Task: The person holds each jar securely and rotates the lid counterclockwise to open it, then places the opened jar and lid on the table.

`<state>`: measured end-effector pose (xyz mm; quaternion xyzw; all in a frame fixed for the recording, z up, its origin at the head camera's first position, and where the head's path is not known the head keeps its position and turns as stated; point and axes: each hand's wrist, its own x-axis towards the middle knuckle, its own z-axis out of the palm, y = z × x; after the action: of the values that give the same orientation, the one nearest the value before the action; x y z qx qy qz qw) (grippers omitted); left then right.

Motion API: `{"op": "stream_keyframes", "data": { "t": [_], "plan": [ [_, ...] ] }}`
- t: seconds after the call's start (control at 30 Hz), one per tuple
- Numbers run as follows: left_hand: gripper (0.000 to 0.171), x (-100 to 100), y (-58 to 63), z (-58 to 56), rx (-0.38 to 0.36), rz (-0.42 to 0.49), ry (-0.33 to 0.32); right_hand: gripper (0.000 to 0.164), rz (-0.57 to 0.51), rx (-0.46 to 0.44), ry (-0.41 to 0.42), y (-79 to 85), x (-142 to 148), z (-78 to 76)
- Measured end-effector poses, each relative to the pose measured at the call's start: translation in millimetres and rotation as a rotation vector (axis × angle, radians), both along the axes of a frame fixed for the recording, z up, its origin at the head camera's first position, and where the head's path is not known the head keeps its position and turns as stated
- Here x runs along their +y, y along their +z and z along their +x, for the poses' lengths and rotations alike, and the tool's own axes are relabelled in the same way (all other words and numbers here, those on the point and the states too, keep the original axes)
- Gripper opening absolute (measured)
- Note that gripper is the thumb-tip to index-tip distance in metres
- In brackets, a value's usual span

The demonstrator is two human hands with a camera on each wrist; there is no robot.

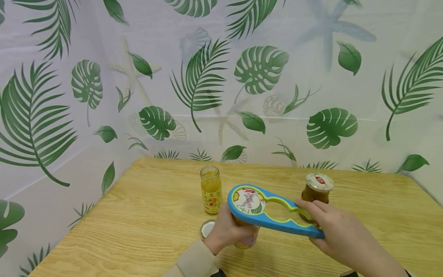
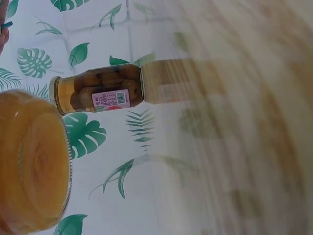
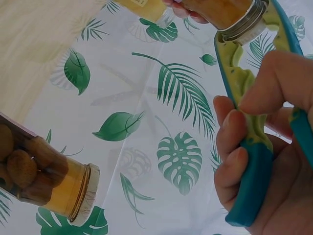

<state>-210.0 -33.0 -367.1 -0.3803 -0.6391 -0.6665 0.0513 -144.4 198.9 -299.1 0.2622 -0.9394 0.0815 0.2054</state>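
My left hand [image 1: 226,231] grips a jar [image 1: 247,242] of orange contents around its side, and the jar's clear bottom [image 2: 46,166] fills the left of the left wrist view. A blue and lime-green jar opener [image 1: 277,227] has its closed round end around the jar's printed lid [image 1: 248,201]. In my right hand [image 1: 340,231] are the opener's handles, with the fingers curled over one arm, as the right wrist view shows. Part of the jar is hidden behind my left hand and the opener.
An uncapped jar of yellow contents [image 1: 212,192] stands behind my left hand. A loose lid [image 1: 207,229] lies on the wooden table [image 1: 149,215] just left of that hand. Beyond my right hand stands a capped jar with dark round pieces [image 1: 316,195]. A leaf-printed curtain [image 1: 221,96] hangs behind the table.
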Motion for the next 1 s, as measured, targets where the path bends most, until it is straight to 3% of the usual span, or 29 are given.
{"op": "stream_keyframes", "data": {
  "t": [0.23, 0.57, 1.0],
  "plan": [
    [0.052, -0.9, -0.3, -1.7, -0.027, -0.016, -0.05, 0.067, -0.015, -0.015, 0.016, -1.3, 3.1, -1.5],
    [0.072, -1.0, 1.4, 3.5, -0.097, -0.029, -0.194, 0.067, -0.036, -0.055, 0.07, 2.3, 15.7, -4.1],
    [0.086, -6.5, -5.0, 3.2, -0.176, -0.078, -0.351, 0.069, -0.066, 0.027, 0.203, 0.9, 22.3, -4.5]
  ]
}}
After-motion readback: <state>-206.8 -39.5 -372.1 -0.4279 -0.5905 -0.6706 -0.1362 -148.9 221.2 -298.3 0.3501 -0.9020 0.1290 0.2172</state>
